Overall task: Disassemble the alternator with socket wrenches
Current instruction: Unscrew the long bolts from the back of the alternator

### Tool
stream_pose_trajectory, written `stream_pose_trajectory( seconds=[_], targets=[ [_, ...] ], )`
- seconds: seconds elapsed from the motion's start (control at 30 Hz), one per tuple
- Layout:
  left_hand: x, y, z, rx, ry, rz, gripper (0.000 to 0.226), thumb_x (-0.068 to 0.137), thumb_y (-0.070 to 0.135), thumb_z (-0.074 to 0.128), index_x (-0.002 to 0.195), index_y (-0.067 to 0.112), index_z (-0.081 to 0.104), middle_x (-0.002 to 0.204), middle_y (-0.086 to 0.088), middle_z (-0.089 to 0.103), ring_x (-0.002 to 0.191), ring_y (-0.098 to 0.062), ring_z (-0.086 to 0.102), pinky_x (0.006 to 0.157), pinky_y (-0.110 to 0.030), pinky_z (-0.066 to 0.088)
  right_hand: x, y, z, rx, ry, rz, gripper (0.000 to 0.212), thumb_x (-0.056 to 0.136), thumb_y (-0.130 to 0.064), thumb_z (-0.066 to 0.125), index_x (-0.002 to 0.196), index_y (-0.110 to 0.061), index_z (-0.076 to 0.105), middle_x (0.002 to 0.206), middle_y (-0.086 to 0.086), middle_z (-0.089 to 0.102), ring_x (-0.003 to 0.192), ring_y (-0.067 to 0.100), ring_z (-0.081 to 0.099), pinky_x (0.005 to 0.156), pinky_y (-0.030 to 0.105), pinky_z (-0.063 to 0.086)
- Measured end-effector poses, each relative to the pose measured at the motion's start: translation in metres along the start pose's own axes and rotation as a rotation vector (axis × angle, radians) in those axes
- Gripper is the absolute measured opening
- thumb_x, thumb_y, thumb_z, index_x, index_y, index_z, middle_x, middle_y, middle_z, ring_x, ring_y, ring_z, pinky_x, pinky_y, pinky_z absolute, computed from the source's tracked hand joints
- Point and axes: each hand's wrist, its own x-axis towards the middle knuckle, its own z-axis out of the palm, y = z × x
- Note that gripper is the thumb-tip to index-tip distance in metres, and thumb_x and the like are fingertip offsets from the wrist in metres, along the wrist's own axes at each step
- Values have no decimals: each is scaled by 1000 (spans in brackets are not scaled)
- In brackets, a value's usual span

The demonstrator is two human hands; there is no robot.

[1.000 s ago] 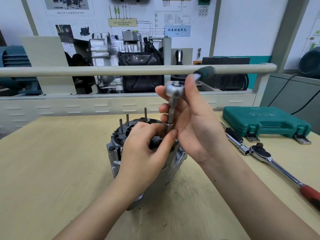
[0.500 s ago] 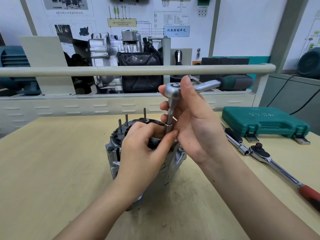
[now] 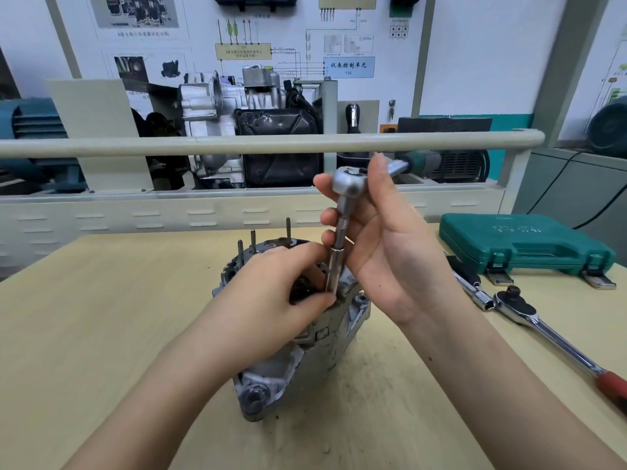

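Alternator (image 3: 298,354): upright, mid-surface (image 3: 101,334). Step: loosening a top fastener. Right hand (image 3: 383,245) fingers grip socket wrench (image 3: 349,180); left hand (image 3: 271,300) fingers pinch its socket (image 3: 330,279). Next, likely: swing handle, socket kept seated.

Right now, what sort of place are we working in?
Probably an automotive training workshop: a wiring-diagram board on the wall, a cutaway engine on display behind the rail, and a socket-set case on the bench.

bare table (image 3: 101,334) left, spare wrench (image 3: 543,329) right
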Motion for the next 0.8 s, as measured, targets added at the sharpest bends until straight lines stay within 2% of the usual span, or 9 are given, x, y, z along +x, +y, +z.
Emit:
stream_pose_trajectory(
  seconds=[0.13,0.2,0.3,0.4,0.53,0.67,0.8],
  targets=[
    [0,-3,4,66,14,35,19,78,17,68,84,20,50,78,13,54,84,-6,47,71,-18,38,1,0,-1,0,10,-1,39,67,-45,53,83,-10,62,78,-2,70,55,6,58,51,19,47],
    [-1,-4,7,103,28,52,17,79,17,65,82,17,49,75,11,50,85,-5,43,70,-16,35,1,0,-1,2,10,0,39,67,-45,53,83,-10,63,78,-2,70,55,7,58,51,19,48],
    [-2,-6,9,132,19,78,14,81,18,62,82,12,50,72,9,46,87,-2,39,71,-16,34,1,0,-1,0,16,4,41,67,-45,53,85,-9,62,77,-2,70,54,6,58,51,19,48],
    [-1,-7,10,143,9,107,13,83,19,60,84,7,54,73,5,49,81,-6,39,75,-20,34,1,-2,0,13,9,-3,42,66,-44,52,87,-9,60,76,-2,70,54,6,58,51,18,47],
    [1,-7,10,138,34,122,28,78,27,52,89,3,60,74,3,53,75,-9,40,73,-22,37,-1,-7,0,45,0,-28,39,66,-42,53,86,-9,60,76,-1,70,54,7,58,53,19,47],
    [1,-7,10,99,89,135,24,78,22,57,95,7,62,76,6,57,76,-8,46,66,-23,43,-1,-11,0,80,-14,-61,35,68,-41,51,82,-10,61,77,-1,70,55,8,58,54,21,47],
    [1,-9,12,-17,138,99,27,78,21,57,104,14,62,85,12,61,79,-3,55,72,-18,45,0,-14,-1,115,-16,-92,32,68,-40,52,69,-13,68,76,0,70,56,8,60,55,22,50]
  ],
)
